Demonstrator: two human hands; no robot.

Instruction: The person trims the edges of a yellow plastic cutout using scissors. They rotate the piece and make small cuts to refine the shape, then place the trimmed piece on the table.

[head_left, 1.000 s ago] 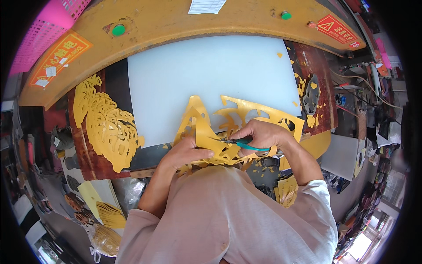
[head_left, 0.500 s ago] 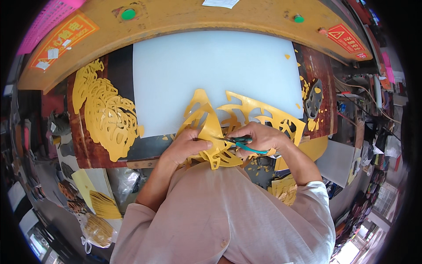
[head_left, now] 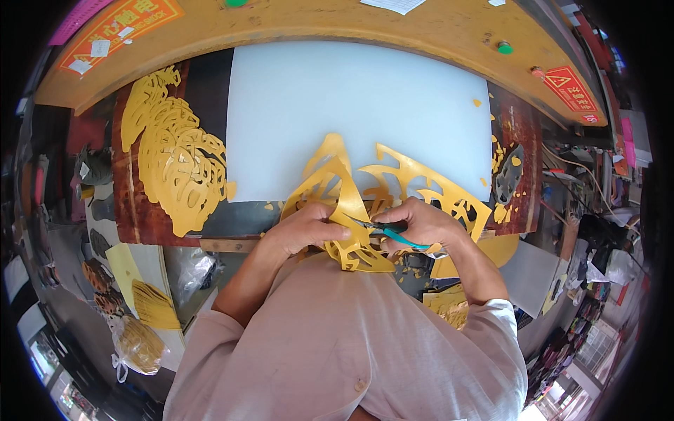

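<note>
My left hand [head_left: 307,229] is closed on a yellow sheet piece with cut-out shapes [head_left: 351,203], thumb on top, holding it up in front of my body. In my right hand [head_left: 419,226] is a pair of teal-handled snips [head_left: 399,237]. Their dark narrow jaws lie against the yellow piece, just right of my left thumb; whether they are cutting into it, I cannot tell. Behind my right hand, another pierced yellow sheet section [head_left: 425,179] spreads over the near edge of a white board [head_left: 358,98]. My fingers hide part of the tool's grips.
Overlapping yellow cut-out pieces [head_left: 184,165] are heaped left of the board. Small yellow scraps and a dark die-like plate [head_left: 508,175] lie to its right. A yellow machine beam [head_left: 316,24] with green buttons spans the far side. A bag of yellow pieces [head_left: 140,345] sits lower left.
The view has shifted, so the board and beam sit slightly higher and further right. Both hands keep their holds on the yellow piece and the snips, almost in the same place.
</note>
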